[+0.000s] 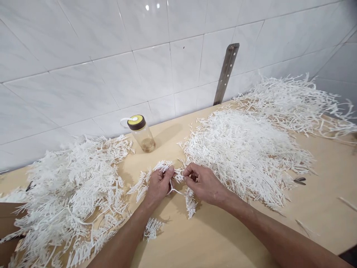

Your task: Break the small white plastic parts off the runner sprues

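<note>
Near the middle of the table, my left hand (161,182) is closed around a white plastic branch (173,190) with a forked stem and bristly sprigs. Close beside it, my right hand (202,182) pinches thin white strands of the piece between thumb and forefinger. Feathery sprigs (141,185) stick out to the left of my left hand, and another sprig (190,203) hangs below my right hand. A loose white sprig (153,227) lies on the table under my left forearm.
Large heaps of white sprigs lie to the left (75,182) and right (245,152); bare white stems (295,104) are piled at far right. A bottle (142,136) with a dark and yellow lid stands behind my hands. A metal strip (226,72) leans against the tiled wall (150,67).
</note>
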Demonstrator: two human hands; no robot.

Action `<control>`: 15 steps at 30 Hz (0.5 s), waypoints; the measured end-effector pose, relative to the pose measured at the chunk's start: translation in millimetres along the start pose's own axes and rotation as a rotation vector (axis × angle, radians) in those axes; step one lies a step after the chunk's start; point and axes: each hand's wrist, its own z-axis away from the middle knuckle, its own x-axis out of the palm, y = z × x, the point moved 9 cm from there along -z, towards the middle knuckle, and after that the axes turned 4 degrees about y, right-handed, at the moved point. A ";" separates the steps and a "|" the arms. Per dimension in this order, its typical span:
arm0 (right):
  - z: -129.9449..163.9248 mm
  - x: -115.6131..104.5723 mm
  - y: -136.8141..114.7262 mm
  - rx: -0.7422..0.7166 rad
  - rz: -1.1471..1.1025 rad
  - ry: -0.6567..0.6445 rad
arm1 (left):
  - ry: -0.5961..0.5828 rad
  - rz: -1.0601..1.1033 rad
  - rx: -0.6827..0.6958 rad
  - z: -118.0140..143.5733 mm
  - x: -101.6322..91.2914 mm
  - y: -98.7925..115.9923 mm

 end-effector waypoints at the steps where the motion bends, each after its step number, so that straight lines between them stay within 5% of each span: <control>1: -0.4 -0.7 0.5 -0.002 0.005 0.005 | 0.002 0.026 -0.013 0.0 0.0 -0.8; 15: -3.2 1.4 4.7 0.027 -0.021 -0.063 | -0.124 0.063 0.035 2.6 6.8 9.8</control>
